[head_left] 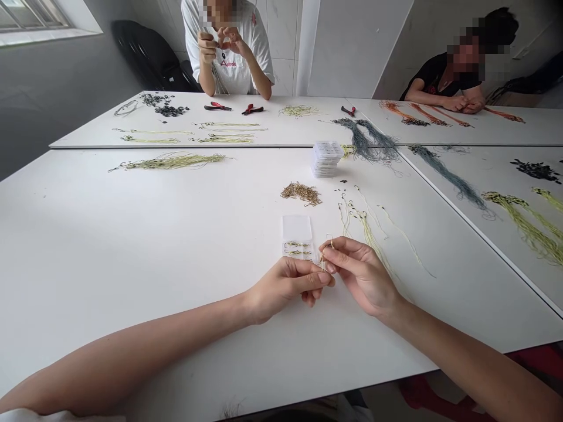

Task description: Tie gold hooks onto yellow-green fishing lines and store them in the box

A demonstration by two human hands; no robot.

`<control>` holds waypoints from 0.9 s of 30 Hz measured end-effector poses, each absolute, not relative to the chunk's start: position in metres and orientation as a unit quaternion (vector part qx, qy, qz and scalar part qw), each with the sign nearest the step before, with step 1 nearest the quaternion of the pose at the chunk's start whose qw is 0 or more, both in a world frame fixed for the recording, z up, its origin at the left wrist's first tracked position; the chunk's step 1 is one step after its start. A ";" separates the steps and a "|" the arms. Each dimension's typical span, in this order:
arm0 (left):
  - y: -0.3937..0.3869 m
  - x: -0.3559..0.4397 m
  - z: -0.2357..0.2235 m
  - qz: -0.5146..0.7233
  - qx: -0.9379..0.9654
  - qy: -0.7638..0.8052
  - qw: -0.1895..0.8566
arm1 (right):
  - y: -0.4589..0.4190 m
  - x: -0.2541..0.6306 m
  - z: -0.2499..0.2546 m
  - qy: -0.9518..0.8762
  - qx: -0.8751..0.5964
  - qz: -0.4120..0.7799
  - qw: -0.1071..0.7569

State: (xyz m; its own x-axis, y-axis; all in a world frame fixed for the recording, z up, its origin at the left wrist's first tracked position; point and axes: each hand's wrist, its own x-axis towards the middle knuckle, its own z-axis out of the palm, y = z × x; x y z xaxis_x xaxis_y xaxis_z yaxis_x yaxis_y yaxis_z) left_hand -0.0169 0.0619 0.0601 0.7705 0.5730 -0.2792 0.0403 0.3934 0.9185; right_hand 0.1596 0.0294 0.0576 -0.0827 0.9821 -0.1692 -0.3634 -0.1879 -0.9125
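Note:
My left hand (292, 284) and my right hand (358, 269) meet over the white table (132, 246), fingertips pinched together on a small gold hook with thin yellow-green line (326, 253). Just behind them lies a small clear open box (297, 237) holding a few tied hooks. A bundle of yellow-green lines with hooks (365, 225) lies right of the box, by my right hand. A pile of loose gold hooks (301, 193) sits farther back.
A stack of clear boxes (326, 158) stands mid-table. Yellow-green bundles (173, 161), grey-blue lines (369, 138), orange lines (417, 114) and red-handled pliers (252, 109) lie on the far tables. One person (229, 47) works opposite; another (457, 82) sits at the right.

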 end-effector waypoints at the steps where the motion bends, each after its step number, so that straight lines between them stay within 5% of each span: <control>1: 0.062 -0.017 0.061 0.171 0.527 0.290 0.780 | 0.029 0.159 0.058 -0.360 -0.428 0.640 0.526; 27: 0.056 -0.019 0.064 0.194 0.692 0.358 0.596 | 0.035 0.164 0.058 -0.336 -0.421 0.660 0.524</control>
